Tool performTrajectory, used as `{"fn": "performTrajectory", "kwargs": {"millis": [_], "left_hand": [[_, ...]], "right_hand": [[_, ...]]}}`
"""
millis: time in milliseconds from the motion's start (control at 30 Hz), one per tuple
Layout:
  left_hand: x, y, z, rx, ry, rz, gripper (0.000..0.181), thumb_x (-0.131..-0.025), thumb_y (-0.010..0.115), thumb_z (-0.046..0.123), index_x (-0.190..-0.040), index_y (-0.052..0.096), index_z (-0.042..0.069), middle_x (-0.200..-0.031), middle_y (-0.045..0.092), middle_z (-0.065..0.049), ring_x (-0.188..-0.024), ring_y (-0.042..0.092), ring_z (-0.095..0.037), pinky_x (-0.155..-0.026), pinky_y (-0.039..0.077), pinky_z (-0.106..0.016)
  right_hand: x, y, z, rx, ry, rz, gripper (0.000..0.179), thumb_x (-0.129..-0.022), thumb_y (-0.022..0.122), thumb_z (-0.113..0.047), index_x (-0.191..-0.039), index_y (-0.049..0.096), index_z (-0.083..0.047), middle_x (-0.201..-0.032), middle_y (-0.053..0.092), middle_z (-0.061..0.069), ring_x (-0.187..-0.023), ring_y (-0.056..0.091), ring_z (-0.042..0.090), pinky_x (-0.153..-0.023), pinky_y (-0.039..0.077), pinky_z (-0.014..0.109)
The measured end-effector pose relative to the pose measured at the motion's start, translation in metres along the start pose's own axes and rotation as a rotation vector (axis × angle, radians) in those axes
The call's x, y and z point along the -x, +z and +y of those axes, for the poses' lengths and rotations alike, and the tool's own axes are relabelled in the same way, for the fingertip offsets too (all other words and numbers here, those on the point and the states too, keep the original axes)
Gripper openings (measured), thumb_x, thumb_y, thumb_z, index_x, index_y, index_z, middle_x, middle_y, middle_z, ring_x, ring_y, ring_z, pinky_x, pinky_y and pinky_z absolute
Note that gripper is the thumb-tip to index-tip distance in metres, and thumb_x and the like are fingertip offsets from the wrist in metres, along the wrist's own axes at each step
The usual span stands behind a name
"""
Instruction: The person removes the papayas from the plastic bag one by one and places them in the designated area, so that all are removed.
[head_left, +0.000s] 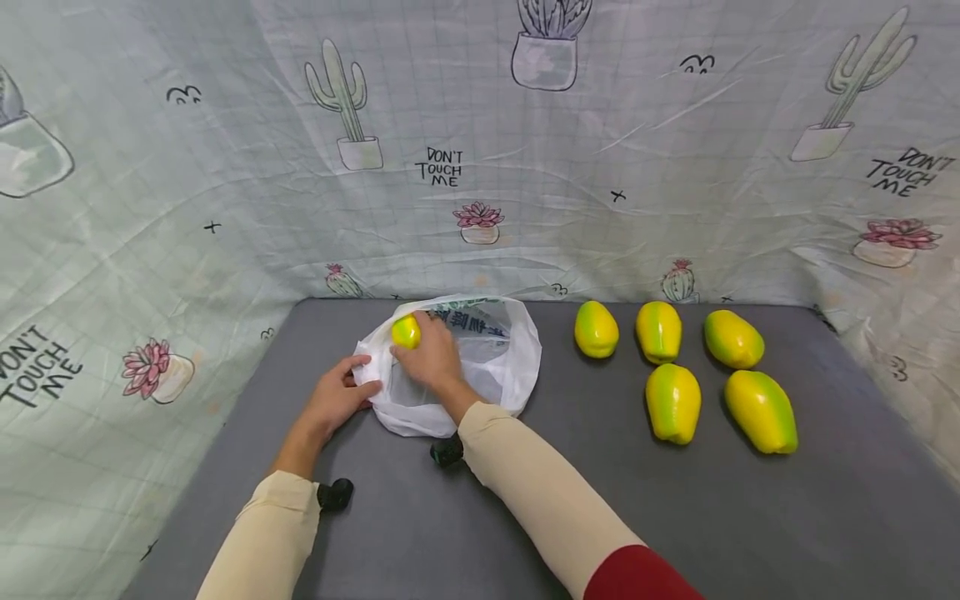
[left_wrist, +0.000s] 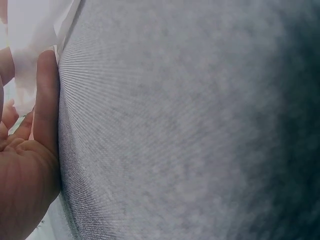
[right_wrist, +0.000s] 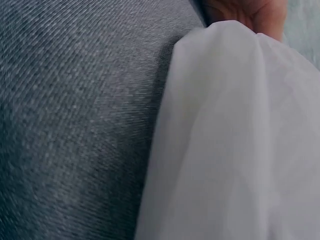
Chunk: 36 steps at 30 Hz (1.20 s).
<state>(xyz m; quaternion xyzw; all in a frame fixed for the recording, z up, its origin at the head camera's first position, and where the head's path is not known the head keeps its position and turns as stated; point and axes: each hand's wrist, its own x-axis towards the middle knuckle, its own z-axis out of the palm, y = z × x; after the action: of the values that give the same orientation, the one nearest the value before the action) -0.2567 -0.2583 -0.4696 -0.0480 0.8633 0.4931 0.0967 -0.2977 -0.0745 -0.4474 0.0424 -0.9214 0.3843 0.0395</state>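
Observation:
A white plastic bag (head_left: pixel 525 350) lies on the grey table with its mouth spread wide, dark print showing on the inner far wall. Over the left part of that mouth, my right hand (head_left: pixel 435 354) grips a yellow papaya (head_left: pixel 406 332); only its rounded end shows past the fingers. My left hand (head_left: pixel 337 396) holds the bag's left rim, its thumb (left_wrist: pixel 47 95) lying along the white plastic (left_wrist: pixel 30 35). In the right wrist view the bag's side (right_wrist: pixel 225 135) fills much of the picture and hides the right hand.
Several yellow-green papayas lie to the right of the bag, the nearest papaya (head_left: pixel 596 329) just beyond its rim. The grey table (head_left: pixel 585 483) meets a cloth backdrop (head_left: pixel 480 125) printed with cacti. A black wrist camera (head_left: pixel 335 495) hangs by the left sleeve.

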Motion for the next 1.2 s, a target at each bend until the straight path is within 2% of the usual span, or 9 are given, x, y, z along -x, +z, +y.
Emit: {"fn": "performTrajectory", "kwargs": {"millis": [100,233,433,667,867,1033,1200], "left_hand": [[0.001,0.002,-0.001,0.016,-0.001,0.0,0.064,-0.099,0.07,0.017,-0.156,0.043,0.007,-0.127,0.06,-0.025,-0.09,0.064,-0.012,-0.075,0.057,-0.019],[0.0,0.003,-0.001,0.024,-0.003,0.01,0.064,-0.098,0.071,0.017,-0.155,0.044,0.008,-0.125,0.06,-0.024,-0.092,0.063,-0.013,-0.075,0.057,-0.017],[-0.002,0.005,-0.002,0.012,0.009,0.001,0.064,-0.099,0.07,0.018,-0.156,0.042,0.007,-0.128,0.058,-0.026,-0.097,0.063,-0.018,-0.076,0.057,-0.017],[-0.002,0.0,-0.003,0.006,0.006,-0.007,0.067,-0.098,0.071,0.019,-0.157,0.041,0.007,-0.124,0.058,-0.024,-0.09,0.062,-0.01,-0.075,0.056,-0.016],[-0.002,-0.002,-0.003,0.016,0.027,-0.011,0.065,-0.099,0.069,0.016,-0.156,0.041,0.003,-0.128,0.056,-0.025,-0.087,0.059,-0.004,-0.073,0.056,-0.015],[-0.002,-0.003,-0.002,0.006,0.031,-0.008,0.065,-0.099,0.069,0.016,-0.156,0.04,0.002,-0.128,0.055,-0.025,-0.086,0.058,-0.004,-0.073,0.055,-0.015],[-0.002,-0.002,-0.001,-0.014,0.021,-0.01,0.067,-0.099,0.069,0.018,-0.157,0.04,0.002,-0.128,0.055,-0.024,-0.087,0.058,-0.005,-0.072,0.055,-0.016]], "right_hand": [[0.001,0.003,0.001,0.01,0.007,0.034,0.064,-0.093,0.079,-0.036,-0.15,0.053,-0.022,-0.133,0.066,0.01,-0.114,0.066,0.029,-0.093,0.055,0.043],[0.003,0.002,0.005,0.009,-0.027,0.085,0.06,-0.091,0.08,-0.03,-0.146,0.057,-0.02,-0.127,0.07,0.009,-0.109,0.068,0.029,-0.09,0.055,0.043],[0.01,-0.01,0.014,0.006,-0.048,0.074,0.064,-0.09,0.078,-0.026,-0.149,0.055,-0.019,-0.131,0.069,0.009,-0.109,0.067,0.028,-0.09,0.054,0.042],[0.03,-0.036,0.021,0.037,-0.097,0.074,0.064,-0.091,0.077,-0.026,-0.15,0.055,-0.015,-0.14,0.066,0.009,-0.113,0.067,0.029,-0.094,0.055,0.044],[0.049,-0.062,0.026,0.039,-0.158,0.094,0.064,-0.091,0.076,-0.026,-0.15,0.055,-0.013,-0.135,0.066,0.011,-0.102,0.067,0.027,-0.084,0.056,0.042],[0.065,-0.084,0.033,0.041,-0.227,0.131,0.061,-0.092,0.075,-0.025,-0.148,0.057,-0.011,-0.138,0.065,0.011,-0.097,0.067,0.026,-0.08,0.056,0.042],[0.08,-0.106,0.044,0.061,-0.248,0.16,0.061,-0.091,0.076,-0.024,-0.148,0.057,-0.012,-0.145,0.063,0.012,-0.107,0.069,0.029,-0.086,0.058,0.047]]}}
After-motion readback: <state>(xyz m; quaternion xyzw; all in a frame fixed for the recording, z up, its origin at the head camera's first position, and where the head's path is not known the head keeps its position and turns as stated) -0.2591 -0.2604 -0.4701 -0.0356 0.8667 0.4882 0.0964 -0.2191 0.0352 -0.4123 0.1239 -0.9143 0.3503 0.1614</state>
